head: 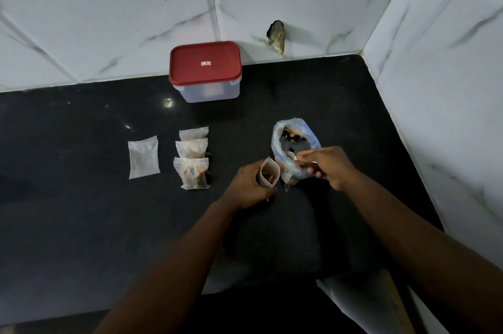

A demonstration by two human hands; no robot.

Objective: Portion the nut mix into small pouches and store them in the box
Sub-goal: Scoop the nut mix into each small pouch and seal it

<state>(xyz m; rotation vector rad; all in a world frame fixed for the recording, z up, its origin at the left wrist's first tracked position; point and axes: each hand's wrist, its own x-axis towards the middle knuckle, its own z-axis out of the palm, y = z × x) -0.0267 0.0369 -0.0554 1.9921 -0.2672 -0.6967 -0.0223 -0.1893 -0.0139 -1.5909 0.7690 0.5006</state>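
Note:
On the black counter, my left hand (249, 186) grips a small clear pouch (269, 172) held upright and open, with some nuts inside. Just right of it, my right hand (328, 166) pinches a small white spoon (292, 156) over the mouth of the bluish plastic bag of nut mix (292, 140). Three filled pouches (192, 159) lie in a column to the left, overlapping. One flat pouch (143, 157) lies further left. The box (205, 72), translucent with a red lid on, stands at the back against the wall.
White marble-look tiled walls close the counter at the back and on the right. A dark chipped hole (277, 35) shows in the back wall. The counter's front edge (109, 309) runs along the bottom of the view.

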